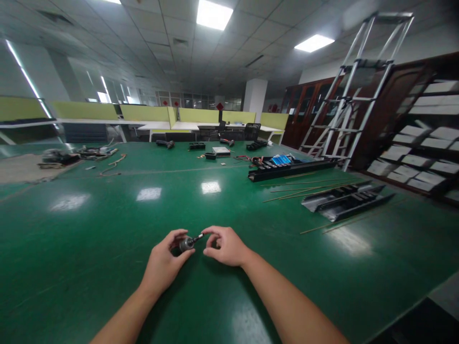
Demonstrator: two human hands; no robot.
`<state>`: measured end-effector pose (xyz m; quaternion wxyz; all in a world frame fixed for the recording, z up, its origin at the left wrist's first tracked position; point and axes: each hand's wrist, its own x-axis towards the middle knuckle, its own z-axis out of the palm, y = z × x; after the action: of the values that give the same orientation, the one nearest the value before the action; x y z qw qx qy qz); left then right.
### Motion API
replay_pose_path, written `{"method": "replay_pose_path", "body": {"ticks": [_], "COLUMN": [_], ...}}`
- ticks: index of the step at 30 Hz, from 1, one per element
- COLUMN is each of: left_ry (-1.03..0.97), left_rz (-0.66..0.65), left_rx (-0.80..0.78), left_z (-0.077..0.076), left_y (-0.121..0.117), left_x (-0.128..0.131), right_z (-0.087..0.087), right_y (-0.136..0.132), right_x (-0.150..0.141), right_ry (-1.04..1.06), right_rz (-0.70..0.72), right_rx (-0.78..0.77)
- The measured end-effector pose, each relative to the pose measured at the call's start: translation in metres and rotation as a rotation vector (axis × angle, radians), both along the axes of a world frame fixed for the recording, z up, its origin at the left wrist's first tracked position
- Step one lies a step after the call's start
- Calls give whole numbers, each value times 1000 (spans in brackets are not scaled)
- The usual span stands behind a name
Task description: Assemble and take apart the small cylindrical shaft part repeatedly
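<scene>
My left hand (168,260) grips a small grey metal cylinder (186,244) between thumb and fingers, a little above the green table. From its right end sticks a thin dark shaft (196,238) with a pale tip, so the piece resembles a drill chuck with a bit, though it is too small to be sure. My right hand (225,247) is just to the right, its index fingertip at the shaft's tip. The right thumb is held apart below, leaving a gap, and the other fingers are curled.
On the green table (107,229), black metal channels (344,200) and thin rods (294,191) lie at the right. Farther back are a cordless drill (165,144), a white box (221,151) and a blue pack (281,160). A ladder (349,95) stands behind.
</scene>
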<state>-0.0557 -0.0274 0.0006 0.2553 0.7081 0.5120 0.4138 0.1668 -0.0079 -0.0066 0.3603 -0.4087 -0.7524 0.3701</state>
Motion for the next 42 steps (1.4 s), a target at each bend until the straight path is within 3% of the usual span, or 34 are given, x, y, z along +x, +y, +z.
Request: {"method": "replay_pose_path", "body": {"ticks": [7,13,21,42], "left_ry": [113,119,113,137], "left_rz": [-88,-116,-163,-150], "left_rx": [143,138,152,168], "left_z": [2,0,4,2], "left_y": [-3,-4,-7,-10], "left_x": [3,3,6,6], "right_z": [12,20,20,15], "right_y": [-10,-16,-18,-13], "right_x": [-1,-4,-7,-8], "right_ry": [-90,-183,-175,-133], "right_rz": [-53,-19,-12,-50], "right_rx": [123,265,338,267]}}
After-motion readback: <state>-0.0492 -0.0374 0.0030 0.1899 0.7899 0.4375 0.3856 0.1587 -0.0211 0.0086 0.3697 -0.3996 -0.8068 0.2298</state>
